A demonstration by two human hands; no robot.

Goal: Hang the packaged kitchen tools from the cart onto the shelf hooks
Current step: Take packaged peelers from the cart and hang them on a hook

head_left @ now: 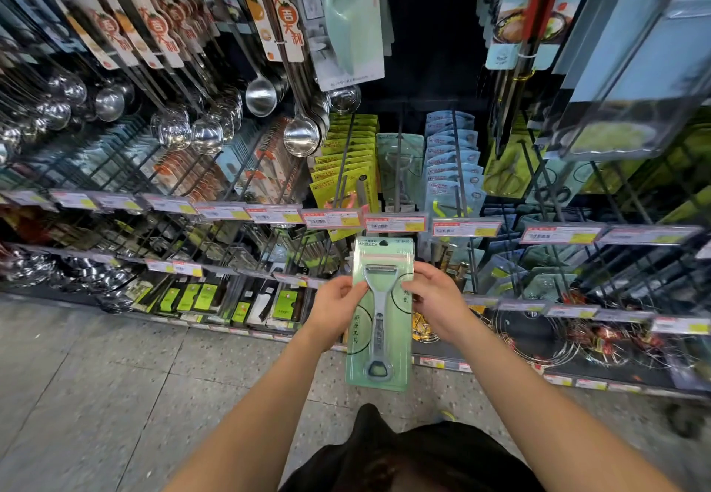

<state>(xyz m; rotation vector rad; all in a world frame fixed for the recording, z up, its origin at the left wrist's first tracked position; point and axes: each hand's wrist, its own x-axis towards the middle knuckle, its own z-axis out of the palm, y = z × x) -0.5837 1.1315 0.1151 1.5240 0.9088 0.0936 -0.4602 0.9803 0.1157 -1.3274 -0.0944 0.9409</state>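
Package: packaged peeler (379,322), a pale green card with a metal tool under clear plastic, blade end up; it is held upright in the air in front of the shelving and hangs on no hook.
Position of package: its top edge lies just below the price-tag rail (396,222); its lower end is over the speckled floor (115,376).
Left hand: left hand (338,299) pinches the card's left edge beside the tool's neck, thumb on the front.
Right hand: right hand (434,295) grasps the card's right edge at about the same height, fingers curled onto the front.
Hook above: a dark shelf hook (399,126) carries a matching green peeler pack (398,168), directly above the held one.
Neighbouring stock: yellow-green packs (346,153) hang to the left of that hook, pale blue packs (452,153) to its right.
Upper left: steel ladles (302,134) hang bowl-down in rows.
Person: stands facing the shelves, both bare forearms extended, dark clothing at the lower edge of the view.
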